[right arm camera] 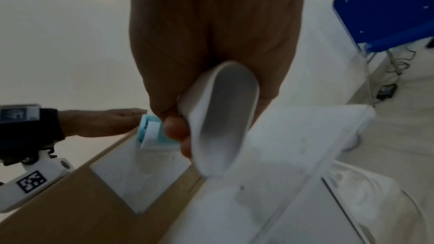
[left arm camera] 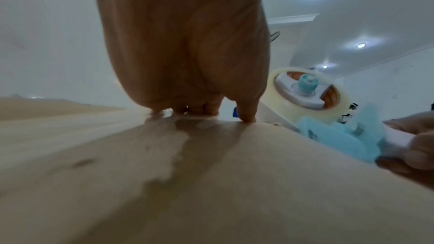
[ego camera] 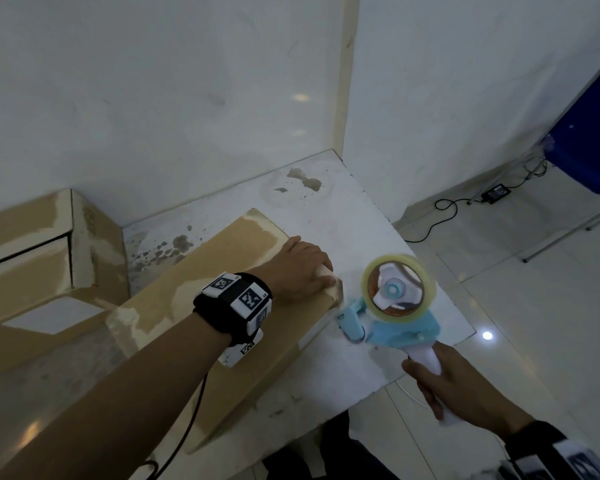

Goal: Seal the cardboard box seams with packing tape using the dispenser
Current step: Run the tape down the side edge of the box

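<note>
Nearest the person, the right hand [ego camera: 465, 386] wraps its curled fingers [right arm camera: 176, 129] around the white handle [ego camera: 426, 362] of the tape dispenser [ego camera: 395, 306], thumb along one side, and holds the tool in the air over the right corner of the white table [ego camera: 354, 216]. The dispenser has a pale blue body and carries a roll of clear tape [ego camera: 426, 268] on a white and blue hub; its blue front end [ego camera: 350, 320] points left and sits just beside the right end of the cardboard box [ego camera: 201, 296], though whether it touches the cardboard cannot be told. In the left wrist view a strip of tape seems to run from the roll down toward the box edge near the thumb. Further in, the left hand [ego camera: 298, 268] lies palm down on top of that flat, long box at its right end, fingers straight and together, their tips bent slightly over the edge and pressing on a pale taped patch [ego camera: 333, 289]. A white label [right arm camera: 140, 177] shows on the near side face of the box. Behind and to the left stands a second cardboard box [ego camera: 49, 258], taller, with glossy tape over its seams. Beyond the table, a blue chair [ego camera: 589, 147] stands against the wall, with black cables [ego camera: 444, 216] trailing on the tiled floor.
</note>
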`<state>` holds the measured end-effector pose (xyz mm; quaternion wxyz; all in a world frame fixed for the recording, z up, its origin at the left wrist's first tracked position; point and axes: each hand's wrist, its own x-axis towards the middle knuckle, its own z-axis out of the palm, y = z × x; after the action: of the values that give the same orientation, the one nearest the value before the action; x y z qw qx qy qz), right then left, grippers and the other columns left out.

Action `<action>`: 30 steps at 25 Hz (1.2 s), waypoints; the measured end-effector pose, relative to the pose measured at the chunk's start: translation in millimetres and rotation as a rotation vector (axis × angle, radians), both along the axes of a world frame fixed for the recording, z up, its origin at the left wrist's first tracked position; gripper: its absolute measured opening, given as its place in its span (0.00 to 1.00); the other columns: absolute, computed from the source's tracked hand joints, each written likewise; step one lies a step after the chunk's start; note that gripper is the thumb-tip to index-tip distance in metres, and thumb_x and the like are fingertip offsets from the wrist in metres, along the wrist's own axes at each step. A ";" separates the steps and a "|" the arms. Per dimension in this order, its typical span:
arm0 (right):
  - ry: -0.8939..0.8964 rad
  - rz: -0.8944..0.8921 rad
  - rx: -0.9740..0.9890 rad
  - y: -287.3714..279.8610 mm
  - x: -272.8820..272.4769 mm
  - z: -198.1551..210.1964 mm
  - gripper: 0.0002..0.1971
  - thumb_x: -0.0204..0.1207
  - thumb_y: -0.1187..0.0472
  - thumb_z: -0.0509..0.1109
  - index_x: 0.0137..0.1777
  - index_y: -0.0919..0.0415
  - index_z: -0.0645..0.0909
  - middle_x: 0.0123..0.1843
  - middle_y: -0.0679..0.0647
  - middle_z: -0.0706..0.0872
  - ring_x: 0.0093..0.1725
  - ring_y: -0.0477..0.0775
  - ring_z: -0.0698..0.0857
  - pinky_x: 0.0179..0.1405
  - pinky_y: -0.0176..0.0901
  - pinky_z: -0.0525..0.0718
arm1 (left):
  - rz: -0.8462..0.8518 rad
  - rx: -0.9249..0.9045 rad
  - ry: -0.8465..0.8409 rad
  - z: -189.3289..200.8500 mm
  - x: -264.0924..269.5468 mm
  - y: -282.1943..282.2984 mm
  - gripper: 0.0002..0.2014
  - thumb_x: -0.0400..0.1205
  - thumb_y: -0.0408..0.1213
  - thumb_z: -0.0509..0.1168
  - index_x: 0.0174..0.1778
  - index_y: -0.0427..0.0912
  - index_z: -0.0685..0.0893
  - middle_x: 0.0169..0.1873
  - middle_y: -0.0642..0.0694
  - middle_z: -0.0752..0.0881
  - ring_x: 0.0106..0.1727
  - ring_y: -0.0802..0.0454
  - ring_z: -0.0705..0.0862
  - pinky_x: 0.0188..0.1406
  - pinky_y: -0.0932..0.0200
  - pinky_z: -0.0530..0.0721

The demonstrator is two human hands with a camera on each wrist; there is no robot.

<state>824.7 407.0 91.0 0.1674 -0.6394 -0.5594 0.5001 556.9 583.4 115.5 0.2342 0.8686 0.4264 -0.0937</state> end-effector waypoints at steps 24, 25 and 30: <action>0.136 -0.298 -0.061 30.3 11.8 13.1 0.17 0.84 0.60 0.64 0.35 0.70 0.76 0.25 0.63 0.81 0.23 0.62 0.81 0.26 0.47 0.84 | -0.261 0.172 0.371 13.3 39.9 -34.1 0.17 0.88 0.50 0.45 0.65 0.50 0.74 0.64 0.39 0.74 0.66 0.35 0.74 0.72 0.18 0.47; 0.126 -0.298 -0.056 31.5 12.7 12.6 0.17 0.84 0.60 0.64 0.36 0.70 0.76 0.25 0.64 0.81 0.24 0.62 0.81 0.27 0.47 0.84 | -0.254 0.203 0.377 10.5 42.0 -36.1 0.16 0.88 0.48 0.47 0.65 0.48 0.74 0.63 0.38 0.75 0.65 0.34 0.75 0.72 0.17 0.47; 0.123 -0.308 -0.014 33.5 17.0 12.2 0.17 0.83 0.61 0.65 0.34 0.71 0.77 0.28 0.73 0.82 0.23 0.63 0.82 0.28 0.50 0.84 | -0.201 0.221 0.398 -4.6 50.4 -42.4 0.11 0.84 0.41 0.59 0.60 0.47 0.80 0.61 0.40 0.76 0.64 0.33 0.73 0.70 0.16 0.45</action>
<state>841.7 440.5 103.2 0.2716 -0.6870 -0.4402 0.5104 607.3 540.9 111.0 0.0387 0.8914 0.3832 -0.2389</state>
